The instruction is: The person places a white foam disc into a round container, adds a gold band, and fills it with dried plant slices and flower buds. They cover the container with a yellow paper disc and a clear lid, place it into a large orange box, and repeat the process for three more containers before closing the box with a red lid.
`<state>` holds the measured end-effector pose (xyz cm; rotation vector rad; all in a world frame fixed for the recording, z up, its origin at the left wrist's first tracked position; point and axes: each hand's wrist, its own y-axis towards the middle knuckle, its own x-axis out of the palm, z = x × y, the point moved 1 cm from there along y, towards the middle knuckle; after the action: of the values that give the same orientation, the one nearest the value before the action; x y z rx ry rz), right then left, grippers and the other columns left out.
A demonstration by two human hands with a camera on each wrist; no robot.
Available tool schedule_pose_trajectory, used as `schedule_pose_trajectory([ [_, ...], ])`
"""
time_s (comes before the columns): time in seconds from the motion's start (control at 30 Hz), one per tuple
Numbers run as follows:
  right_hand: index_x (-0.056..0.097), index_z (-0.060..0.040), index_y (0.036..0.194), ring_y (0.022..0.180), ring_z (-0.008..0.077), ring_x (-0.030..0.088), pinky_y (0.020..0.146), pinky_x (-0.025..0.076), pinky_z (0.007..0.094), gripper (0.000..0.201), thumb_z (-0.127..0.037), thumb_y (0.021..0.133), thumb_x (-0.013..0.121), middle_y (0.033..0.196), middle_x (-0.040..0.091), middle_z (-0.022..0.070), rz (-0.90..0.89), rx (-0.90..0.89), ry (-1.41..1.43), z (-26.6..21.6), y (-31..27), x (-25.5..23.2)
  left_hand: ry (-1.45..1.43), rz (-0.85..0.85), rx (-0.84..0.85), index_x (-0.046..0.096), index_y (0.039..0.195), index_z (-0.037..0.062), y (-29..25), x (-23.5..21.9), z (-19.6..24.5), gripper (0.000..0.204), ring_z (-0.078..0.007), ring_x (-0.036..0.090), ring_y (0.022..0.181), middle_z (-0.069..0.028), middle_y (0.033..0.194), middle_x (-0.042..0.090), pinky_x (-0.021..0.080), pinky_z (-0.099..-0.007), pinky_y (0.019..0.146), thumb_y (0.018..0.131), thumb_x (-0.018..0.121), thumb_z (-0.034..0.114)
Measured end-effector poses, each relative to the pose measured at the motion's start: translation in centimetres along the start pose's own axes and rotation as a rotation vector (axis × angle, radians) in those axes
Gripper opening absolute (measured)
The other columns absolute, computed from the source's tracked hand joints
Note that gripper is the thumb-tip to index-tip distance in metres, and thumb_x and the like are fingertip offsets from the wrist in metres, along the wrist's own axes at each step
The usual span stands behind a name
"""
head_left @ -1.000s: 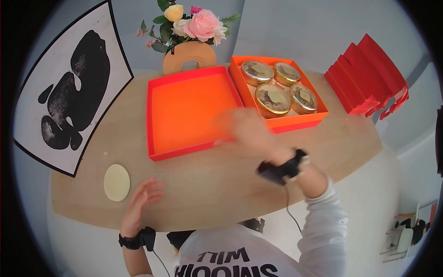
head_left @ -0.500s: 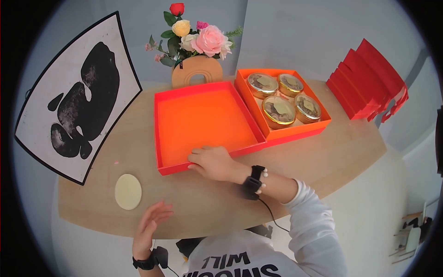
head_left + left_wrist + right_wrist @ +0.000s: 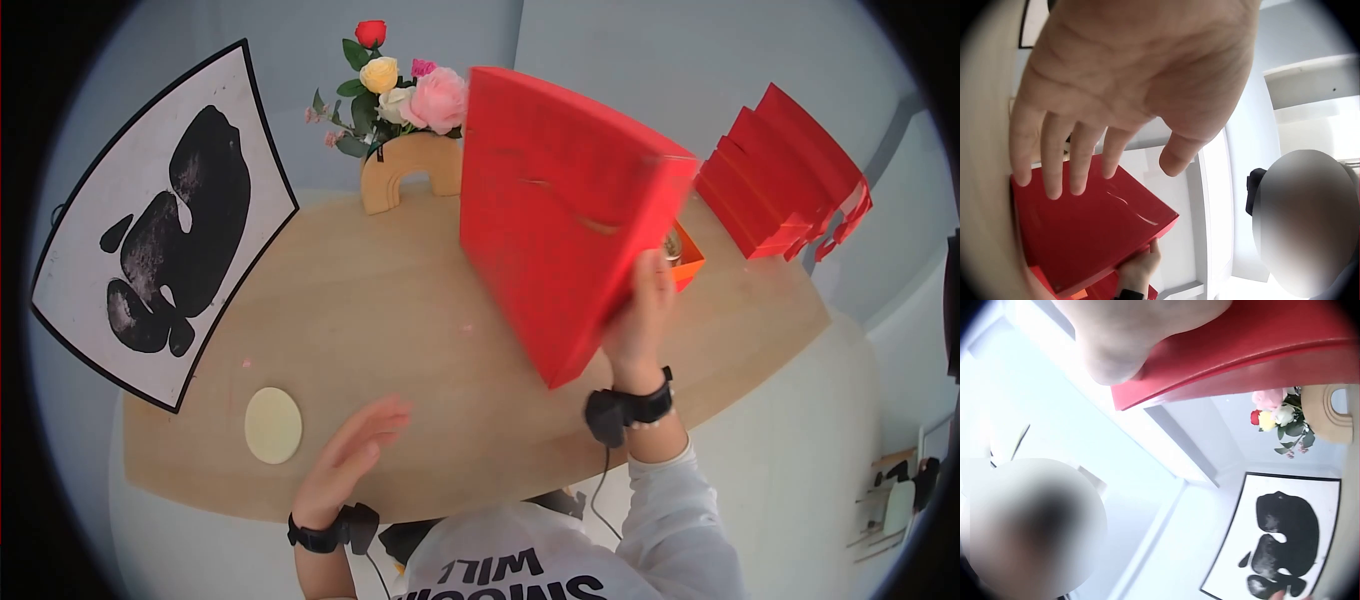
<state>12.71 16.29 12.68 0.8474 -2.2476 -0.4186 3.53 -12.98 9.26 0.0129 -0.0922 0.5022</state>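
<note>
The right hand [image 3: 640, 315] grips the side wall of a red box lid [image 3: 560, 200], which is tilted up with its outer face toward the left. Behind the lid, mostly hidden, is the orange box [image 3: 688, 262] with one tin partly showing. In the left wrist view the same lid [image 3: 1091, 219] appears beyond the left hand [image 3: 1135, 75], whose fingers are spread and touch nothing. The right wrist view has the lid [image 3: 1241, 350] close up, with part of the right hand [image 3: 1129, 337] against it. Over the table's near edge, the left hand [image 3: 350, 460] is held with fingers extended.
A pale round disc [image 3: 273, 425] lies on the table [image 3: 370, 310] at the left. A framed black-and-white picture [image 3: 180, 230] stands at far left, flowers [image 3: 400, 85] in an arched tan vase [image 3: 400, 165] at the back, and red bags [image 3: 785, 180] at back right.
The right hand has moved right and lifted the lid off the table, tipping it up in front of the tin box. The left hand has shifted slightly right and up.
</note>
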Motion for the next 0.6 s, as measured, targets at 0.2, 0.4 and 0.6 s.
schedule_pose_trajectory([
  [0.2,0.044,-0.0048,0.119,0.112,0.0236,0.044,0.094,0.036,0.0382,0.041,-0.033,0.091,0.035,0.122,0.047,0.0089,0.417,0.033,0.259,-4.6,2.1,-4.2,-0.050,-0.062,-0.056,0.018,0.137,0.0083,6.4,2.5,-0.2,0.058,-0.0210,0.031,0.124,-0.0120,0.135,0.030,0.027,-0.0349,0.100,0.089,0.044,0.030],
  [0.4,0.042,-0.0064,0.121,0.116,0.0261,0.041,0.098,0.031,0.0422,0.042,-0.032,0.091,0.027,0.126,0.044,0.0084,0.565,-0.007,0.346,-2.3,5.4,-10.4,-0.150,-0.136,-0.118,0.005,0.138,0.0111,15.9,8.0,-4.0,0.068,-0.0244,0.026,0.127,-0.0144,0.141,0.015,0.022,-0.0358,0.103,0.088,0.043,0.039],
  [0.6,0.038,-0.0080,0.125,0.121,0.0281,0.034,0.101,0.025,0.0460,0.044,-0.029,0.091,0.021,0.132,0.037,0.0093,0.666,0.042,0.425,1.4,6.8,-14.3,-0.087,-0.010,0.168,0.002,0.136,0.0011,21.9,13.2,-5.0,0.078,-0.0218,0.018,0.130,-0.0160,0.141,0.013,0.017,-0.0318,0.104,0.085,0.051,0.033],
])
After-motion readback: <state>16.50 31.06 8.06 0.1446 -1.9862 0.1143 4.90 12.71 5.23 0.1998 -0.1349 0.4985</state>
